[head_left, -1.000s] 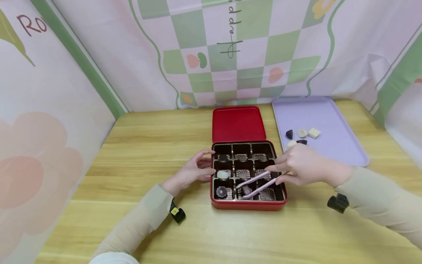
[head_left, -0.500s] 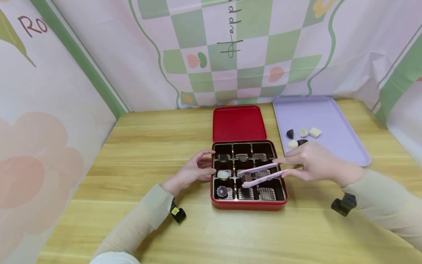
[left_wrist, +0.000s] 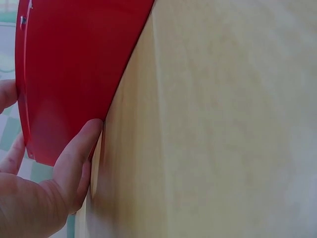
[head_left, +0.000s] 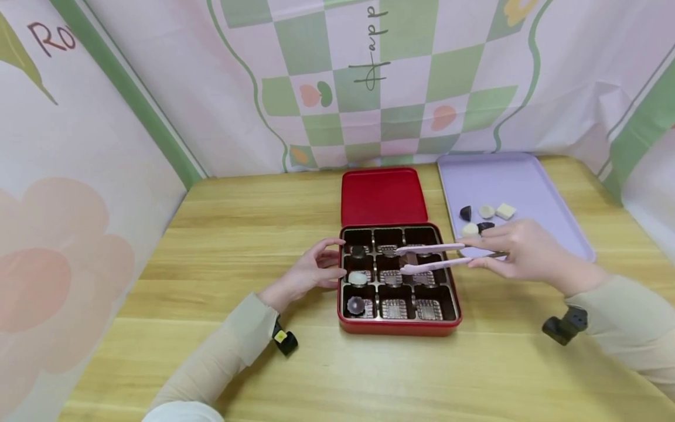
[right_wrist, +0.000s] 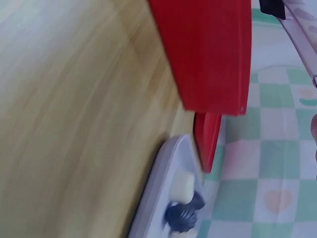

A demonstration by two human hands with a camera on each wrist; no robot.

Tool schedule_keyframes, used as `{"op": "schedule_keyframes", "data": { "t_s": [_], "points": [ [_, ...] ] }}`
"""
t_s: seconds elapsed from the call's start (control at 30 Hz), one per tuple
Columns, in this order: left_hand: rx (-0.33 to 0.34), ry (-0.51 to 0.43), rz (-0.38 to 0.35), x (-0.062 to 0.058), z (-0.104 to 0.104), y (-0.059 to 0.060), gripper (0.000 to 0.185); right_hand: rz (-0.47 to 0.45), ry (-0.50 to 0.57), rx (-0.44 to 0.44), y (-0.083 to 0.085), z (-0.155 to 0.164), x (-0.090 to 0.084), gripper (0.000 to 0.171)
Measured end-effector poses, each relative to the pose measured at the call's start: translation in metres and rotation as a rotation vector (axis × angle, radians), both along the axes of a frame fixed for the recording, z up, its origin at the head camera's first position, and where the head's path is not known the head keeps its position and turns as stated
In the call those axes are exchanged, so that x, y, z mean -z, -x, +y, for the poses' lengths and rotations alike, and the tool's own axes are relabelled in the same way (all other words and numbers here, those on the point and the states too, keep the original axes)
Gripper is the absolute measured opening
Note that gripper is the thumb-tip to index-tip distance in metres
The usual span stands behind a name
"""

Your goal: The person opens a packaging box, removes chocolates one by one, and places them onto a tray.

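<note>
My left hand (head_left: pixel 311 271) rests its fingertips against the left side of a red tin box (head_left: pixel 401 328); in the left wrist view the thumb (left_wrist: pixel 81 148) lies along the red wall. My right hand (head_left: pixel 519 249) grips lilac-tipped tongs (head_left: pixel 435 265), pointing left over the box. Between the tong tips sits a dark brown chocolate (head_left: pixel 410 258), also seen at the top of the right wrist view as a dark piece (right_wrist: pixel 272 7). In the divided insert, the left column holds a dark piece (head_left: pixel 358 251), a white piece (head_left: pixel 357 278) and a dark round fluted piece (head_left: pixel 355 305).
A red lid (head_left: pixel 384 196) lies flat behind the box. To the right stands a lilac tray (head_left: pixel 495 176) with white chocolates (head_left: pixel 505 211) and dark chocolates (head_left: pixel 466 213) near its left side. A patterned cloth (head_left: pixel 358 117) hangs behind the wooden table (head_left: pixel 237 223).
The tongs have risen from the front middle compartment with the dark brown chocolate and shifted back and to the right. My left hand stays put at the box.
</note>
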State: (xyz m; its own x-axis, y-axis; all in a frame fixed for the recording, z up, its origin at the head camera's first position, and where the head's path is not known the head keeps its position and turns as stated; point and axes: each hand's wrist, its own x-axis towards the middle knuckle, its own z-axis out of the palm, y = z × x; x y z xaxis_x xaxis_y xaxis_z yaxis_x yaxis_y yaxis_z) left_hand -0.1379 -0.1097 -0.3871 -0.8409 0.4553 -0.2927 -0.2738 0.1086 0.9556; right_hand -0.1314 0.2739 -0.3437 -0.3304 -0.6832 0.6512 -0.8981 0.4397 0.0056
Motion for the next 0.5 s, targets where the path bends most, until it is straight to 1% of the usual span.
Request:
{"op": "schedule_keyframes", "data": {
  "t_s": [0.17,0.37,0.5],
  "points": [
    [0.003,-0.001,-0.003,0.0,0.0,0.001,0.064,-0.005,0.026,0.045,0.002,0.014,0.006,0.06],
    [0.004,-0.01,-0.001,-0.001,0.0,0.0,0.064,-0.015,0.011,0.11,0.001,0.031,0.009,0.062],
    [-0.002,-0.013,0.0,-0.001,0.0,0.0,0.064,-0.003,0.024,0.118,0.002,0.04,0.011,0.058]
  ]
}}
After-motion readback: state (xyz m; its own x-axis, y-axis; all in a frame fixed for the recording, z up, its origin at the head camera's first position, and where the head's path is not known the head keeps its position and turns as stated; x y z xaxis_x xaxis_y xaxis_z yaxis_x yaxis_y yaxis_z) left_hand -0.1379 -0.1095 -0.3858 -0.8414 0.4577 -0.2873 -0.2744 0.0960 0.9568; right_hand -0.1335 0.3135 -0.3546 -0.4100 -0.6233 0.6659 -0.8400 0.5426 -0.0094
